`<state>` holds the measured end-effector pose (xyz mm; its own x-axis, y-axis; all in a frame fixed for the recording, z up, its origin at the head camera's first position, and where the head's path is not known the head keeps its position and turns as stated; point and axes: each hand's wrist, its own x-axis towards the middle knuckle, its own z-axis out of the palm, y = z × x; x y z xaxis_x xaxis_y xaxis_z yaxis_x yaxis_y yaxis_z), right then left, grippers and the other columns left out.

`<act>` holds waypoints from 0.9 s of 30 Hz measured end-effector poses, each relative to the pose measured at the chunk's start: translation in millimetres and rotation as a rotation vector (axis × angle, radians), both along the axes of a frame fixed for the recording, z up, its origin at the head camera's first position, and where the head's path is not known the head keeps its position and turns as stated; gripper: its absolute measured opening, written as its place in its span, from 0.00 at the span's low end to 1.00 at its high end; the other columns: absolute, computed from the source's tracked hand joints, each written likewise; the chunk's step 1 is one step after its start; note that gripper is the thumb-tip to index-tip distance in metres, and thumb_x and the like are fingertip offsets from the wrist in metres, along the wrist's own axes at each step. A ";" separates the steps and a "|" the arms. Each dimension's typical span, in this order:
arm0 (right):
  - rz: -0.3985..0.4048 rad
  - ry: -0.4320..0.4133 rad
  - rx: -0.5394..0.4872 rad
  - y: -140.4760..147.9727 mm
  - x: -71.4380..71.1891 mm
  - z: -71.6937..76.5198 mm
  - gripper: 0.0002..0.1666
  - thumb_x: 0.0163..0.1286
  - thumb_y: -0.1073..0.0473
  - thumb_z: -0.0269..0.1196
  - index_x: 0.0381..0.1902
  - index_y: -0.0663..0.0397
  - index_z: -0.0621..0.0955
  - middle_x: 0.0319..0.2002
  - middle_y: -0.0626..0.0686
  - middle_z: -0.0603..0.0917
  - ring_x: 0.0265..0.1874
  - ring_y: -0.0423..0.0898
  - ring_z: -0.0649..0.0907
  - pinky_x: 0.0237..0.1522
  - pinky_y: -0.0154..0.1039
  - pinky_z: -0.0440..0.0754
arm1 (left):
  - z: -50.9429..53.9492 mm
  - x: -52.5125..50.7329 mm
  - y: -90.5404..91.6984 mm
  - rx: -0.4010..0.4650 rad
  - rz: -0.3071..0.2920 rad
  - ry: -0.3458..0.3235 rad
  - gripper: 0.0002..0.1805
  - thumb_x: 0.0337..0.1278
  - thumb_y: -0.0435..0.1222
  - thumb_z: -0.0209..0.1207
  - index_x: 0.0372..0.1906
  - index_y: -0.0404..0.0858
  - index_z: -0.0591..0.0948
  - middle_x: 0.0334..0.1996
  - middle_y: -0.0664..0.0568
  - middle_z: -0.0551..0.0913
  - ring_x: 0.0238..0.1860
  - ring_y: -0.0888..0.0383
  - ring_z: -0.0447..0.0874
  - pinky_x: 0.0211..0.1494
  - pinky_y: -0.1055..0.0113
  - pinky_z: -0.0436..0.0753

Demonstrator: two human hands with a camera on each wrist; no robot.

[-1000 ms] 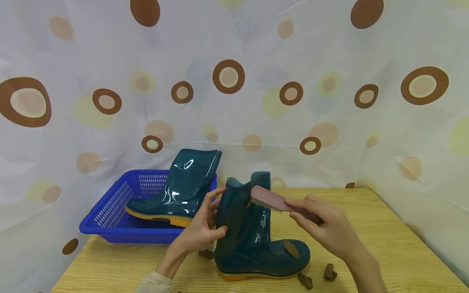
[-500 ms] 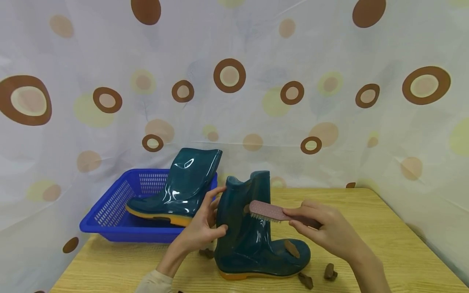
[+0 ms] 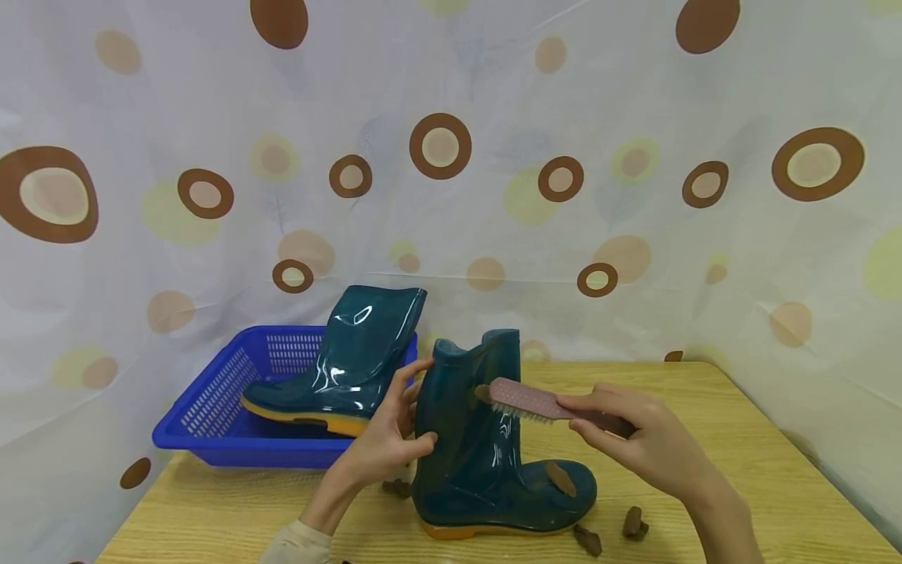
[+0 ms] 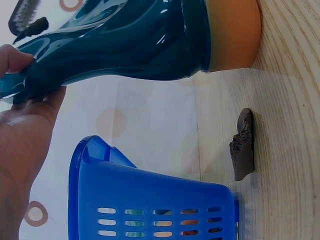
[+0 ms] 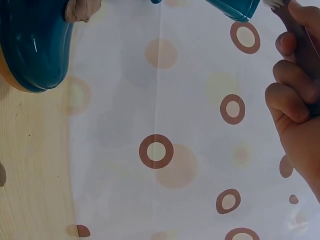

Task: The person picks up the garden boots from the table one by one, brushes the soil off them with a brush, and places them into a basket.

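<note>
A dark green rubber boot (image 3: 451, 462) with a yellow-orange sole stands upright on the table, toe to the right. My left hand (image 3: 387, 439) grips its shaft from the left, thumb on the near side. In my right hand (image 3: 641, 439) is the handle of a pink brush (image 3: 524, 399), bristles facing down by the front of the shaft. A brown clump (image 3: 482, 393) sticks to the shaft beside the brush head. Another brown clump (image 3: 561, 478) lies on the toe. The right wrist view shows curled fingers (image 5: 292, 102) round the handle.
A blue plastic basket (image 3: 282, 454) at the left holds a second green boot (image 3: 366, 352), leaning and sole down. Brown lumps lie on the wooden table (image 3: 761, 470): one lump (image 3: 397, 489) left of the boot, others (image 3: 636, 525) near its toe. A patterned curtain (image 3: 486, 219) hangs behind.
The brush has moved down the boot shaft and then back slightly up and right, exposing the brown clump there. My left hand and the boot stay in place.
</note>
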<state>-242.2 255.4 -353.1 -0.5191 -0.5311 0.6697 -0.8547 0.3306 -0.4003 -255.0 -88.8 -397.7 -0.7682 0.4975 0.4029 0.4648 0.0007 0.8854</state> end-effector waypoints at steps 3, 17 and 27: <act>-0.022 0.039 -0.008 -2.7 -0.5 -0.5 0.27 0.57 0.75 0.69 0.54 0.50 0.85 0.30 0.37 0.77 0.22 0.30 0.68 0.23 0.22 0.69 | -0.2 0.4 -0.3 -0.002 0.003 0.001 0.51 0.54 0.20 0.56 0.76 0.53 0.45 0.70 0.41 0.64 0.57 0.44 0.75 0.60 0.55 0.82; -0.067 0.085 0.054 -16.4 -5.5 -9.9 0.24 0.60 0.69 0.70 0.53 0.46 0.85 0.33 0.34 0.80 0.23 0.28 0.69 0.25 0.19 0.69 | -1.9 -1.1 -0.2 0.008 0.001 0.001 0.52 0.53 0.19 0.56 0.76 0.54 0.45 0.70 0.41 0.63 0.58 0.41 0.74 0.60 0.57 0.82; -0.051 0.119 0.007 -27.7 -5.2 -12.4 0.26 0.58 0.71 0.71 0.54 0.48 0.85 0.31 0.37 0.78 0.23 0.29 0.67 0.24 0.20 0.66 | -2.6 -2.0 -1.6 0.013 -0.007 0.021 0.50 0.55 0.20 0.56 0.76 0.51 0.45 0.70 0.38 0.63 0.58 0.40 0.74 0.60 0.56 0.82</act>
